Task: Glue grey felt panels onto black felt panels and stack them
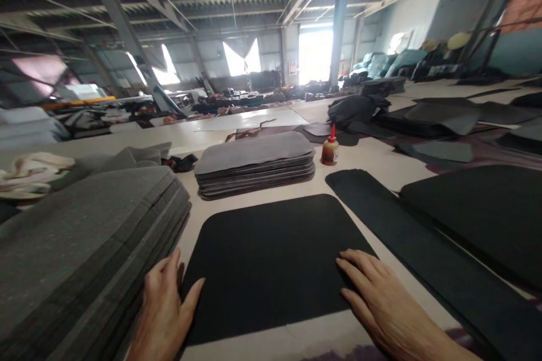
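Note:
A flat black sheet (271, 259) with rounded far corners lies on the table in front of me. At its left edge is my left hand (167, 304), thumb apart from the fingers and touching the sheet's border. My right hand (376, 293) rests over the right edge, fingers stretched out on the black surface. Close beside my left hand rises a thick stack of grey felt-like sheets (97, 220). Beyond the black sheet sits a neat pile of grey panels (256, 161) with rounded corners.
A bottle with a red nozzle (330, 149) stands right of the grey pile. Along the right lie a long black strip (406, 237) and a large black panel (478, 220). Dark scraps (444, 118) cover the table's far right. A pale cloth bundle (38, 172) is at left.

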`<state>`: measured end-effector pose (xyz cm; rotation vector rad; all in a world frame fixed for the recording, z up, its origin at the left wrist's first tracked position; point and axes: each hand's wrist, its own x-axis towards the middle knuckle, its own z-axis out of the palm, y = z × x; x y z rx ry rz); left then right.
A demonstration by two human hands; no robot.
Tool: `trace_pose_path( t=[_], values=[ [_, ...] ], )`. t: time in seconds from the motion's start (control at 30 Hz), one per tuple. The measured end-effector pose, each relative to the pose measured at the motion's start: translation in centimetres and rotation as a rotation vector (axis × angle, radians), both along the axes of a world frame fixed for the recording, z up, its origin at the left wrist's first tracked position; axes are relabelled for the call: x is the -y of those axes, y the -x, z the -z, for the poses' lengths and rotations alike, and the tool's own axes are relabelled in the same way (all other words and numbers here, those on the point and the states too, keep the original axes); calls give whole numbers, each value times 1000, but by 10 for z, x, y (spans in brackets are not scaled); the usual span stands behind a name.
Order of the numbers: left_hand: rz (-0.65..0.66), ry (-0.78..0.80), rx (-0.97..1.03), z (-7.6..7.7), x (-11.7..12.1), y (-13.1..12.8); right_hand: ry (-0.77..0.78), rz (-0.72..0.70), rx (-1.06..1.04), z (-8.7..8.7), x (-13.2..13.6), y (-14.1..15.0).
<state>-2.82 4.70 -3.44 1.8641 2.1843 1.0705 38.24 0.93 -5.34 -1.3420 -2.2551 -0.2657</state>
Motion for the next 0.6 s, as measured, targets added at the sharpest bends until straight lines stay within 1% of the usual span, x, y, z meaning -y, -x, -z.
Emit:
trace_pose_path(
  t=[0.07,0.1,0.13,0.2,0.3,0.37,0.4,0.47,0.53,0.6],
  values=[
    [39,-63,-145,-1,6,-8,100,-34,-36,-8,-1,-5],
    [88,-70,-174,-4,11,-17,175,-62,-62,-16,-3,-9],
    [165,-52,-186,-8,16,-29,250,-85,-98,-26,-6,-13],
    [385,6,-214,-20,26,-61,340,-101,-201,-50,-20,-22],
    [764,191,-296,-38,30,-114,376,-79,-383,-85,-55,-34],
    [900,276,-331,-43,24,-141,437,-46,-498,-101,-84,-41],
    [938,289,-339,-42,19,-149,477,-21,-554,-105,-100,-44],
    [981,249,-341,-30,10,-157,526,79,-674,-106,-129,-50],
    [1014,161,-343,-10,2,-157,530,188,-797,-99,-157,-57],
    [1007,74,-353,17,-2,-157,512,274,-883,-90,-183,-63]
  ],
)
